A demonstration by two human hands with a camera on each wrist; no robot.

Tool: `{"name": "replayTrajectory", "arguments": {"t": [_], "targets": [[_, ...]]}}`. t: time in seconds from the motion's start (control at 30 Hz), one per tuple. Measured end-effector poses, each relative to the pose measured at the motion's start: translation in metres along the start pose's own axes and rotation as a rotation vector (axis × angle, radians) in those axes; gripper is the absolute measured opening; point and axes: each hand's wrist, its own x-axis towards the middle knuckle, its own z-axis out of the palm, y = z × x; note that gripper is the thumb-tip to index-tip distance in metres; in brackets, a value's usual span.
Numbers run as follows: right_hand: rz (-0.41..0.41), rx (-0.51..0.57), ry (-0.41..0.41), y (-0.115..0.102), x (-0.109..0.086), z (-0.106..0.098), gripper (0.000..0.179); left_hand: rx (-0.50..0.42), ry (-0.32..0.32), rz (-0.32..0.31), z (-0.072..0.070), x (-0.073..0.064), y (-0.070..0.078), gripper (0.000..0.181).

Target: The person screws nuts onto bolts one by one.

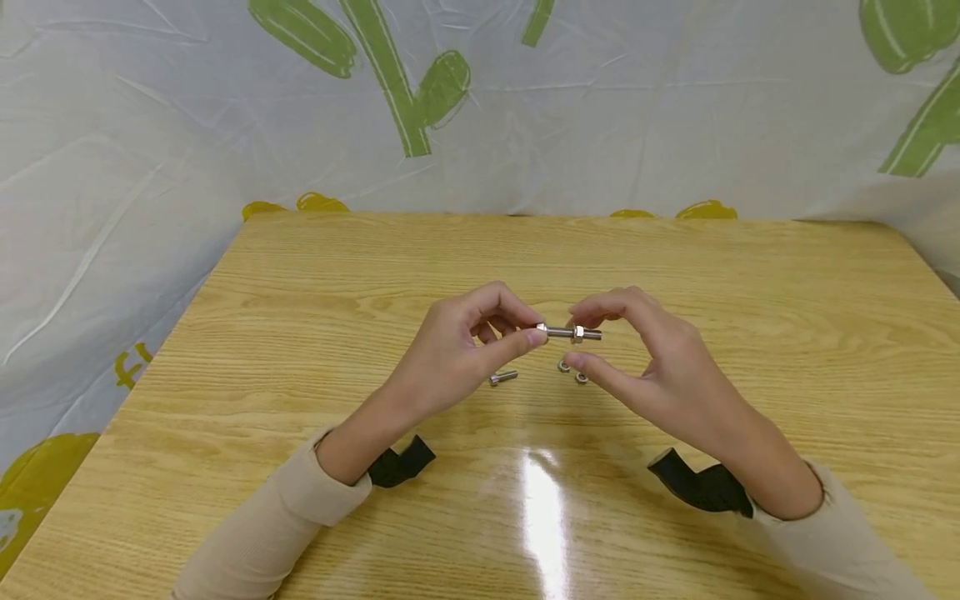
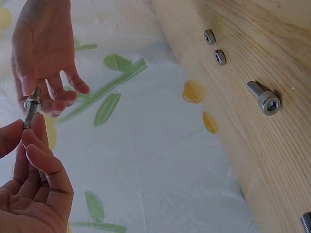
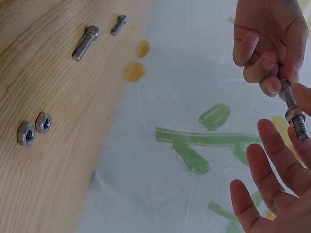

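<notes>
At your far left, a patterned sheet (image 1: pixel 90 208) drops past the slanting left edge of the table (image 1: pixel 247 358); a broad span of wood lies between that edge and your left sleeve (image 1: pixel 300 500), with a black wrist piece (image 1: pixel 402 462) at its cuff; your left hand (image 1: pixel 465 350) pinches the head of the held bolt (image 1: pixel 560 332) between thumb and index finger, its other fingers curled in.

Below that hand, the larger loose bolt (image 1: pixel 503 377) lies on the wood; the smaller loose bolt (image 3: pixel 118 25) shows farther left in the right wrist view, nearer the table's edge there; the held bolt sits above the table, roughly level, well in from the far edge, its threaded end pointing right with a nut (image 1: pixel 577 334) partway along it; two loose nuts (image 1: pixel 581 377) lie below, near each other.

Your right hand (image 1: pixel 660 358) has thumb and fingers spread well apart about that threaded end, gripping nothing; whether a fingertip touches the nut you cannot tell; rightward, past your right sleeve (image 1: pixel 832 525), the wood runs on broadly toward the table's right edge.
</notes>
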Motion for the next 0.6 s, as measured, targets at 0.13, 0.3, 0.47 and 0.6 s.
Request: {"name": "replayTrajectory", "arguments": {"t": [0.13,0.3,0.47,0.6], "targets": [[-0.068,0.022,0.031,0.0014,0.0015,0.0010,0.033,-0.004,0.000,0.002,0.0000,0.0000,-0.0001,0.006],[-0.102,0.035,0.058,0.0023,0.0018,0.0013,0.026,-0.008,0.002,0.003,0.0000,0.0003,0.0000,0.006],[-0.093,0.030,0.062,0.0026,0.0016,0.0010,0.026,-0.010,0.006,0.001,-0.0002,0.0004,0.0005,0.006],[-0.071,0.026,0.051,0.0020,0.0011,0.0005,0.024,-0.012,0.007,0.002,-0.0001,0.0008,0.0006,0.006]]}}
